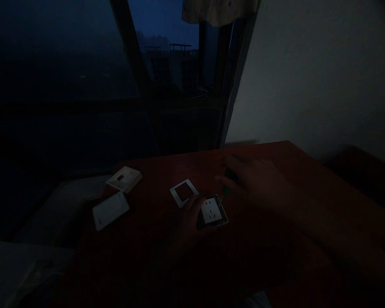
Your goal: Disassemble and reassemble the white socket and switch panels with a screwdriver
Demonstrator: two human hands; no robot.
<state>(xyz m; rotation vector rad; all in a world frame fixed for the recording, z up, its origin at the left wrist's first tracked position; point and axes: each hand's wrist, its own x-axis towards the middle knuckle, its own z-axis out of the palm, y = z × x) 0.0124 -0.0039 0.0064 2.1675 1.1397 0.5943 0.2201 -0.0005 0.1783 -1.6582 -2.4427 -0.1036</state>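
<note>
Nearest, my right hand (256,176) grips a green-handled screwdriver (227,189) at the square white plastic socket (213,207) my left hand (188,216) clasps: likely screw-turning; next, steady pressure.

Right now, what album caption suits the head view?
Dim light: left hand grips a socket, right hand holds a green-handled screwdriver.

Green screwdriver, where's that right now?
In the head view, the green screwdriver is just right of centre, in the right hand, angled down to the right edge of the white socket, which the left hand holds.
</note>
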